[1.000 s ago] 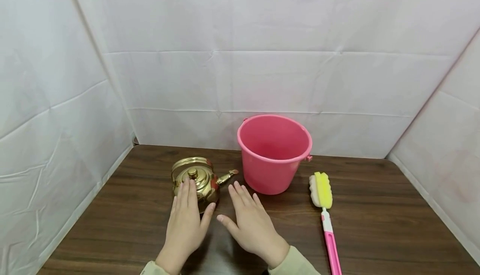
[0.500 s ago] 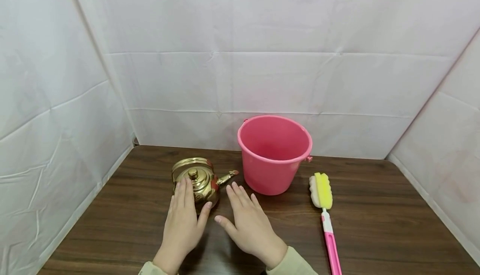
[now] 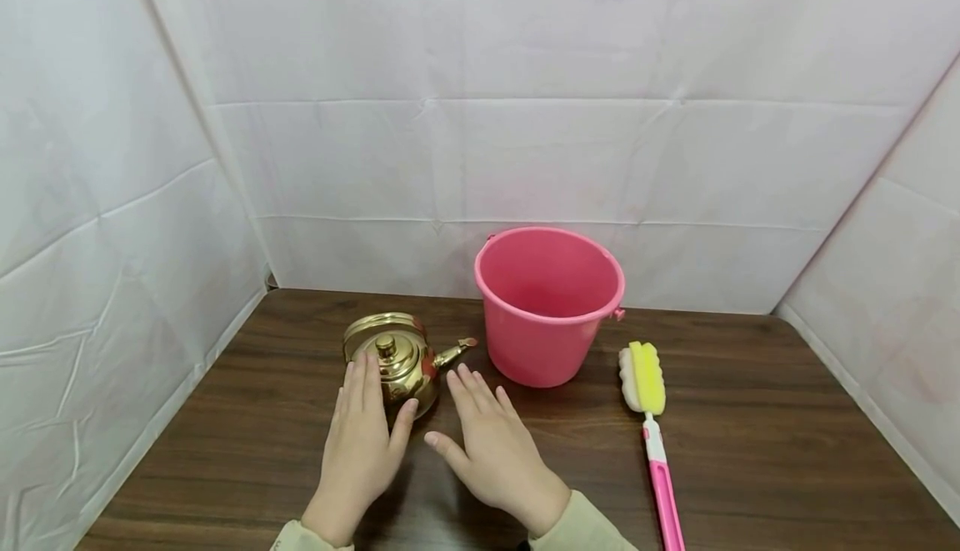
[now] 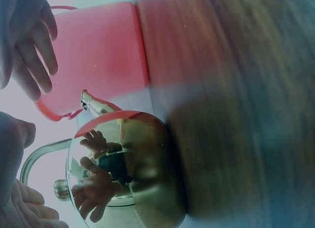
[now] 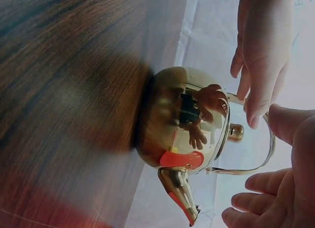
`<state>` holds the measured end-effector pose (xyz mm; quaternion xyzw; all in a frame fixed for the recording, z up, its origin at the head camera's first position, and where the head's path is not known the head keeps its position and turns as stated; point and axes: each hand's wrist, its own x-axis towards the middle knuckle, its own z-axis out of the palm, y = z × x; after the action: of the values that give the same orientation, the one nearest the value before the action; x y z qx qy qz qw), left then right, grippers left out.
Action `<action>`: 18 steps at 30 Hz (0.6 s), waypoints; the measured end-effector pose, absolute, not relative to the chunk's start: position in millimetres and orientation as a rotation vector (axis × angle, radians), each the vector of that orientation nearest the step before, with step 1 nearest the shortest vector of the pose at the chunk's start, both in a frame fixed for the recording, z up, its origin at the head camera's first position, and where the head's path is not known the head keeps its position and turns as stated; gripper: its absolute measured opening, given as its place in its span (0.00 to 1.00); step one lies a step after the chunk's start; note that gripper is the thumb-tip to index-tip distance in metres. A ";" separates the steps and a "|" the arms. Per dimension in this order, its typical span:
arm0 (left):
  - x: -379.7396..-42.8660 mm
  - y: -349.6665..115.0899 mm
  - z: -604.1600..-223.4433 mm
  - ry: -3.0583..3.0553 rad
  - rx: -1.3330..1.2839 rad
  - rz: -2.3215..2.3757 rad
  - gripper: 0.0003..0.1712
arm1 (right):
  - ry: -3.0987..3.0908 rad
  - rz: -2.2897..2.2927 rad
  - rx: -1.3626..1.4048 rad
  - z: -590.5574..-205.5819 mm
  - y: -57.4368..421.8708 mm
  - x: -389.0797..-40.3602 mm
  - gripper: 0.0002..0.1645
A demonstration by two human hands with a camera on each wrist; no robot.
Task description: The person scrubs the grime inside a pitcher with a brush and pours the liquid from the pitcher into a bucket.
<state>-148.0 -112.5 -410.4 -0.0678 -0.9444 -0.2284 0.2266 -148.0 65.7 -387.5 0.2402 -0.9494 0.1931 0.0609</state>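
A shiny gold teapot [image 3: 405,372] with a knobbed lid and a hoop handle stands upright on the wooden table, its spout turned right. My left hand [image 3: 360,447] hovers in front of it, fingers straight, partly hiding its near side. To the right of the spout's base, my right hand [image 3: 502,455] is held out flat, thumb spread. Both wrist views show a gap between the hands and the teapot [image 5: 182,119]; neither hand holds anything. A pink bucket [image 3: 536,351] stands behind my right hand.
A sponge brush [image 3: 652,418] with a yellow and white head and a pink handle lies at the right. White cloth walls [image 3: 555,159] enclose the back and sides of the brown table [image 3: 757,434].
Both hands have drifted slightly to the left, staying flat with fingers extended. Teapot, bucket and brush have kept their places.
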 end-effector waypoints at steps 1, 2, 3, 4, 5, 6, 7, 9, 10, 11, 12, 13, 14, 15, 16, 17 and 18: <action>-148.2 -112.9 -410.3 -2.603 -0.183 -0.631 0.44 | -2.873 0.583 0.727 -387.5 65.7 -148.1 0.43; -148.3 -113.3 -410.2 -2.603 -0.179 -0.635 0.44 | -2.873 0.584 0.727 -387.7 65.8 -148.3 0.43; -148.4 -113.8 -410.1 -2.602 -0.176 -0.634 0.44 | -2.875 0.586 0.727 -387.9 65.8 -148.3 0.43; -148.4 -114.4 -410.0 -2.602 -0.173 -0.637 0.44 | -2.878 0.584 0.728 -388.1 65.7 -148.4 0.43; -148.3 -115.0 -409.8 -2.601 -0.171 -0.640 0.44 | -2.879 0.587 0.729 -388.2 65.5 -148.5 0.43; -148.3 -115.6 -409.7 -2.600 -0.170 -0.644 0.44 | -2.880 0.587 0.730 -388.3 65.3 -148.6 0.43; -148.2 -116.1 -409.6 -2.599 -0.169 -0.646 0.44 | -2.882 0.588 0.731 -388.5 65.2 -148.6 0.43; -148.0 -117.0 -409.5 -2.599 -0.166 -0.651 0.44 | -2.879 0.595 0.737 -388.6 64.6 -148.8 0.43; -147.9 -117.4 -409.6 -2.597 -0.164 -0.655 0.44 | -2.877 0.599 0.741 -388.7 64.2 -148.9 0.43; -147.8 -117.8 -409.6 -2.594 -0.162 -0.656 0.44 | -2.875 0.601 0.743 -388.8 63.9 -148.9 0.43; -147.7 -118.2 -409.7 -2.591 -0.161 -0.657 0.44 | -2.873 0.603 0.747 -388.9 63.5 -149.0 0.43; -147.5 -118.5 -409.9 -2.586 -0.159 -0.657 0.44 | -2.872 0.608 0.749 -389.0 63.1 -149.1 0.42; -147.5 -118.8 -410.1 -2.579 -0.159 -0.657 0.43 | -2.870 0.611 0.752 -389.0 62.6 -149.2 0.42; -147.4 -119.0 -410.2 -2.572 -0.159 -0.657 0.43 | -2.872 0.612 0.753 -389.1 62.3 -149.1 0.42; -147.4 -119.2 -410.3 -2.563 -0.159 -0.656 0.43 | -2.873 0.612 0.753 -389.4 62.0 -149.1 0.42; -147.3 -119.5 -410.5 -2.554 -0.161 -0.657 0.43 | -2.873 0.613 0.754 -389.7 61.7 -149.1 0.42; -147.3 -119.7 -410.6 -2.544 -0.161 -0.657 0.43 | -2.874 0.613 0.755 -389.9 61.5 -149.1 0.43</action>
<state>-147.3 -119.7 -410.6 -0.0593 -0.9352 -0.2415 0.2521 -149.1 61.5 -389.9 0.2486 -0.9458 0.2018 0.0538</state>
